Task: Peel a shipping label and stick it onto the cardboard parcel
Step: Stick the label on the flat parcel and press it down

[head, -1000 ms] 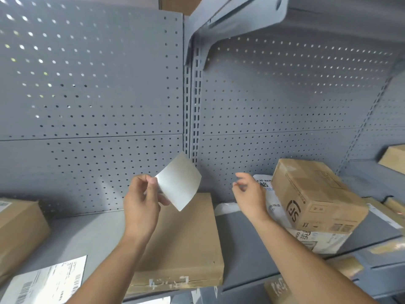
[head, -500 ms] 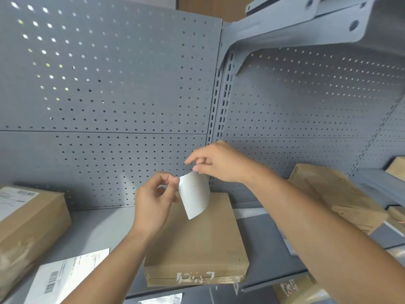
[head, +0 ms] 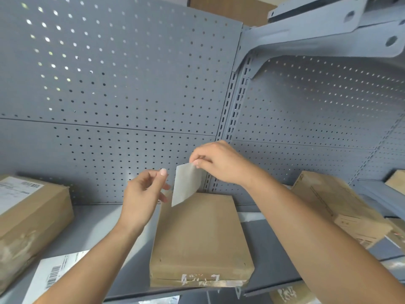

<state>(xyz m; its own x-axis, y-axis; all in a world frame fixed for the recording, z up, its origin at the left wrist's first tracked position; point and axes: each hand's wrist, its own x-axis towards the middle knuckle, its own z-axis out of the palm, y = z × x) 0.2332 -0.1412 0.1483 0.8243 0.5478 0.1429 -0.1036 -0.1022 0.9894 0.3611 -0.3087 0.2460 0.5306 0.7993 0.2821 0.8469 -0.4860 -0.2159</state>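
A flat brown cardboard parcel point(head: 200, 238) lies on the grey metal shelf point(head: 269, 244) in front of me, with a white printed barcode sheet point(head: 54, 275) near its left. Above the parcel's far end, my right hand point(head: 219, 163) pinches the top corner of a small pale rectangular label point(head: 186, 185), which hangs in the air. My left hand point(head: 142, 194) is just beside it, fingers loosely apart, holding nothing. Behind stands grey perforated panelling point(head: 120, 84).

grey perforated back panel point(head: 122, 84), brown parcel point(head: 201, 238)
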